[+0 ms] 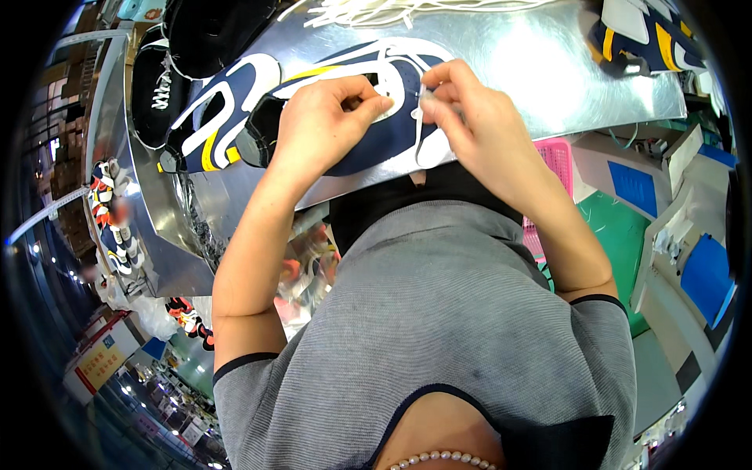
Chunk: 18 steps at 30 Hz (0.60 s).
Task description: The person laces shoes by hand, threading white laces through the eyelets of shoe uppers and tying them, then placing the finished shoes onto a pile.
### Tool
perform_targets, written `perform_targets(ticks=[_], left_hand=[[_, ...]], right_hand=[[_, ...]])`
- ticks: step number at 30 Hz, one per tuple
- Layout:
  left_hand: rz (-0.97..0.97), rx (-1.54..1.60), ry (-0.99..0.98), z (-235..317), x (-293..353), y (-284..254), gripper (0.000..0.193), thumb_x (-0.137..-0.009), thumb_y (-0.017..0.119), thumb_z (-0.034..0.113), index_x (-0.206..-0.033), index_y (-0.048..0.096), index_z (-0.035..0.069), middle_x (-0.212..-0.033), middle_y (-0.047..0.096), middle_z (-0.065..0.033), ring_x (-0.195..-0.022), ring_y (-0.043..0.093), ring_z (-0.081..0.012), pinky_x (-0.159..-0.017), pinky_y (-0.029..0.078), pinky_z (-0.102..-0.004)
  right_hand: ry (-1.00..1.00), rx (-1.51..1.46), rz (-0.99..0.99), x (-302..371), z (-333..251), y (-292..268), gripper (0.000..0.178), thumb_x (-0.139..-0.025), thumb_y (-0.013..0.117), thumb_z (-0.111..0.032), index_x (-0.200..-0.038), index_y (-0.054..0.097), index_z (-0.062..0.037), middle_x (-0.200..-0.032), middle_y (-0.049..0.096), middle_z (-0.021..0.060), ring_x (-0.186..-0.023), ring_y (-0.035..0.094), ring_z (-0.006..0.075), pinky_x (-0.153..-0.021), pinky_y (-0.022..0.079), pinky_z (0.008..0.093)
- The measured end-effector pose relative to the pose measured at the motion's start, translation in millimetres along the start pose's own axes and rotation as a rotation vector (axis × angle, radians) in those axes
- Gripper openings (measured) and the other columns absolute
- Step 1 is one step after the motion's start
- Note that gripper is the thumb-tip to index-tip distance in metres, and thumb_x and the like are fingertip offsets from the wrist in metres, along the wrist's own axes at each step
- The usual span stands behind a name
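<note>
A navy shoe with white and yellow trim [383,142] lies on the metal table in front of me, its toe toward the right. Thumb and forefinger of my left hand [325,121] are pinched together at the white eyelet edge; what is between them is hidden. My right hand [487,125] pinches a thin white shoelace [418,139] just above the shoe's front part. From those fingers the lace loops down over the near side of the shoe. A second navy, white and yellow shoe [266,72] rests to the left, partly behind the first.
Loose white laces [368,14] are heaped along the far side of the metal table [564,94]. Dark shoes [150,117] stand at the left, more navy shoes [664,43] at the far right. A pink basket [558,163] sits below the table's right edge, by open cartons [615,176].
</note>
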<state>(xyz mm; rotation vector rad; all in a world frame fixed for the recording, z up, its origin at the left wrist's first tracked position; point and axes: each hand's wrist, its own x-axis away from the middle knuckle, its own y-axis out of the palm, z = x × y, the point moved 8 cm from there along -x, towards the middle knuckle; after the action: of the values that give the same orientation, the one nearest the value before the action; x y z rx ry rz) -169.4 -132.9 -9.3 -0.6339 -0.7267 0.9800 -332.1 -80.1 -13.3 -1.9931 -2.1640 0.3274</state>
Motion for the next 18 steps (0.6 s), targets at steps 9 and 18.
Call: perform_targets(ticks=[9, 18], left_hand=[[-0.043, 0.028, -0.016, 1.1, -3.0, 1.1, 0.022, -0.089, 0.073, 0.019, -0.081, 0.067, -0.001, -0.064, 0.052, 0.0041, -0.062, 0.042, -0.0052, -0.056, 0.035, -0.0242], [-0.015, 0.176, 0.23, 14.4, 23.8, 14.9, 0.023, -0.081, 0.07, 0.003, -0.103, 0.067, -0.003, -0.094, 0.071, -0.0174, -0.089, 0.07, -0.0314, -0.079, 0.055, -0.0364]], right_hand=[[-0.106, 0.122, 0.012, 7.5, 6.5, 9.2, 0.013, -0.092, 0.064, -0.015, -0.093, 0.058, -0.0029, -0.067, 0.064, 0.0135, -0.062, 0.064, 0.0333, -0.059, 0.049, 0.0426], [-0.152, 0.739, -0.153, -5.4, -12.8, 45.4, 0.024, -0.078, 0.063, -0.008, -0.097, 0.054, 0.0042, -0.066, 0.066, 0.0158, -0.064, 0.069, 0.0301, -0.056, 0.054, 0.0385]])
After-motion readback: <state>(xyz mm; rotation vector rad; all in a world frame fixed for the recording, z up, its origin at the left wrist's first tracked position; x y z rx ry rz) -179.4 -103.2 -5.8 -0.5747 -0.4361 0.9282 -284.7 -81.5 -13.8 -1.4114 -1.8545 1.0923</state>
